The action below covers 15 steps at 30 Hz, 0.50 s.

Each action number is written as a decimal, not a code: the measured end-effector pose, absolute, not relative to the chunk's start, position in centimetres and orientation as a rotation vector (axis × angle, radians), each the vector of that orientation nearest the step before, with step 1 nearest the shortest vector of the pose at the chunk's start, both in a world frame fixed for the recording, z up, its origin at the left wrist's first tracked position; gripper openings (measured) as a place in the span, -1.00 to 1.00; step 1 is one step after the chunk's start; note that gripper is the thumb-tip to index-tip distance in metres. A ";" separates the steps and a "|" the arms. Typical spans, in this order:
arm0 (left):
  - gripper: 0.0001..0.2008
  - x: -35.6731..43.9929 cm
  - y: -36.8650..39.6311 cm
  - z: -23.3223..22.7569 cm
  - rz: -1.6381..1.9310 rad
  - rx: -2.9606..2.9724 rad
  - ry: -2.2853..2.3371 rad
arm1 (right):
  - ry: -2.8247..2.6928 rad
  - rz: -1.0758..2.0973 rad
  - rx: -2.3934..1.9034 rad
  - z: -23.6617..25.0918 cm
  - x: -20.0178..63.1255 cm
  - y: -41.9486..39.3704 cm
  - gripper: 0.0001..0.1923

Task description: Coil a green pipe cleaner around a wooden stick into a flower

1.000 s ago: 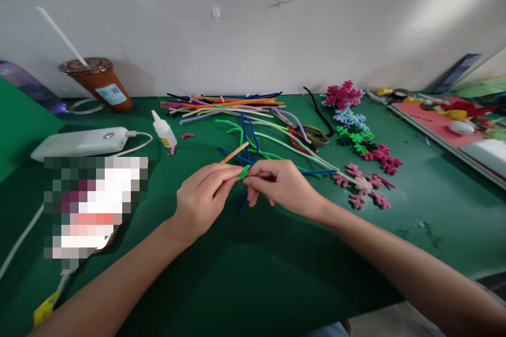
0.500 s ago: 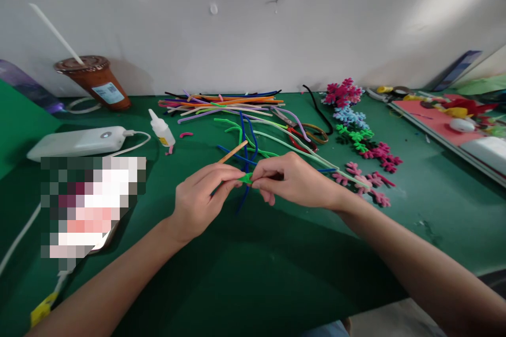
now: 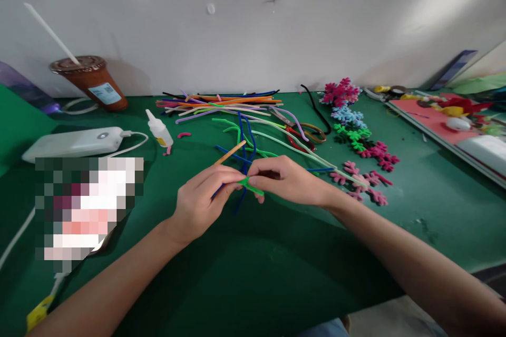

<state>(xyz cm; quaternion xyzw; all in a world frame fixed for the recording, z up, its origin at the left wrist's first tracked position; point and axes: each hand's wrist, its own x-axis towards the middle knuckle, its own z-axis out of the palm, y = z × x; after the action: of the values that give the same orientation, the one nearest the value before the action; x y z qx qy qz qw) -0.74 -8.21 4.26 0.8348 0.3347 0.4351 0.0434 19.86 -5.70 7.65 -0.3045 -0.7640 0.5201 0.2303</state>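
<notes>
Above the green tabletop, a short bright green pipe cleaner [image 3: 253, 187] is pinched between my two hands. My left hand [image 3: 203, 200] grips one end with thumb and fingertips, and a thin wooden stick [image 3: 232, 152] juts up from behind its fingers. The thumb and fingers of my right hand [image 3: 290, 183] press on the other part, with an end sticking out below the thumb. Just beyond and beneath my fingers lie blue pipe cleaners [image 3: 253, 142] and green ones [image 3: 231, 129], partly hidden by my hands.
A pile of coloured pipe cleaners [image 3: 225, 101] lies by the wall, near scissors [image 3: 294, 134]. Right are fuzzy snowflake shapes [image 3: 348, 116] and a pink board [image 3: 425, 121]. Left stand a glue bottle [image 3: 158, 130] and a drink cup [image 3: 89, 81], with a power bank [image 3: 75, 143] and a phone [image 3: 100, 245].
My right fingers have shifted slightly down and left. More of the green pipe cleaner now shows below the right thumb. The view has moved a little.
</notes>
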 end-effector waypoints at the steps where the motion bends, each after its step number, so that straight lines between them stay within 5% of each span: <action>1: -0.84 -0.7 -8.2 4.2 1.326 2.560 1.030 | -2.105 1.367 -0.843 7.5 19.7 -5.9 -0.80; 11: -0.92 -0.1 -8.6 4.3 1.348 2.467 1.187 | -2.153 0.559 -0.789 5.8 18.2 -7.2 -0.78; 15: -0.91 -0.3 -8.4 4.3 1.316 2.427 1.155 | -2.116 0.988 -0.902 6.4 18.6 -6.8 -0.77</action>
<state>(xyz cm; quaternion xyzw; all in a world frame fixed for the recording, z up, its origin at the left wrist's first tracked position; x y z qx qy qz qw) -0.27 -8.42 4.25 0.8088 0.3848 0.4384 0.0746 18.61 -6.76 6.41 -0.3423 -0.8025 0.3747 0.3137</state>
